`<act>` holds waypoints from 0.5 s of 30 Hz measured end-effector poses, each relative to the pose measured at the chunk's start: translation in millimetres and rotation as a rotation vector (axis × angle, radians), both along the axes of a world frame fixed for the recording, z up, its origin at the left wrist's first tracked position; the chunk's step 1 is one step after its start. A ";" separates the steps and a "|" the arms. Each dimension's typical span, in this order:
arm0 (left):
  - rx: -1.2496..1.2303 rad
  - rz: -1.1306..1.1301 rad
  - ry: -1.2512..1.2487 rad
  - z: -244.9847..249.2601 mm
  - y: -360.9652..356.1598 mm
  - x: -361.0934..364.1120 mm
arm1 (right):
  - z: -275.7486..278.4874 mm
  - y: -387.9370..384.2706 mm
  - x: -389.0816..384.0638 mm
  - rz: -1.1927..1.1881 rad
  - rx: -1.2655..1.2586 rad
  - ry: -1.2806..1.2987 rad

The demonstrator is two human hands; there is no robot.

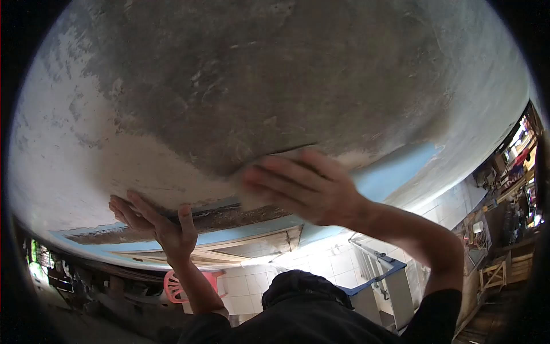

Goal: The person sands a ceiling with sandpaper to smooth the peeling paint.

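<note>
My left hand (166, 229) rests against the pale lower part of a large wall surface (143, 155), its fingers spread and nothing in it. My right hand (312, 186) is blurred by motion. It presses a thin, flat sheet against the wall, at the lower edge of a big dark grey patch (275, 86). One dark edge of the sheet shows above the fingers, and the rest is mostly hidden or smeared. Beneath both hands runs a rough brown strip (240, 217) with light blue paint (395, 172) around it.
Below are a wooden frame (252, 246), a pink-red plastic chair (175, 286) and a blue-edged metal and white structure (395, 286) on a tiled floor (243, 285). Wooden pieces (504, 272) and clutter stand at the right. A dark cap (303, 289) shows at the bottom.
</note>
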State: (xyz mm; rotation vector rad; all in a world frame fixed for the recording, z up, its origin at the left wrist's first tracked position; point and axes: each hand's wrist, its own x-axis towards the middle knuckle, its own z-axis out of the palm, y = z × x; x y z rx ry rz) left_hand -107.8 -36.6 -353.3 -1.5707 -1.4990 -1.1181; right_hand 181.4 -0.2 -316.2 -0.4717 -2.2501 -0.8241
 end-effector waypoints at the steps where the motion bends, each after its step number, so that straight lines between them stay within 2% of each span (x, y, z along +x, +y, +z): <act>1: 0.001 0.003 0.004 0.4 0.3 -0.3 | 11.4 -3.8 -17.8 -0.001 -0.020 0.026; 4: -0.009 -0.025 0.006 0.3 2.0 -1.0 | 19.9 -3.6 -33.5 0.030 -0.036 0.099; 11: -0.112 0.000 0.004 0.9 -9.9 -4.6 | -9.9 -4.4 -0.3 0.040 -0.061 0.069; 15: -0.096 -0.030 0.005 2.7 -5.1 -2.2 | 17.7 -11.5 -41.9 0.063 -0.126 0.101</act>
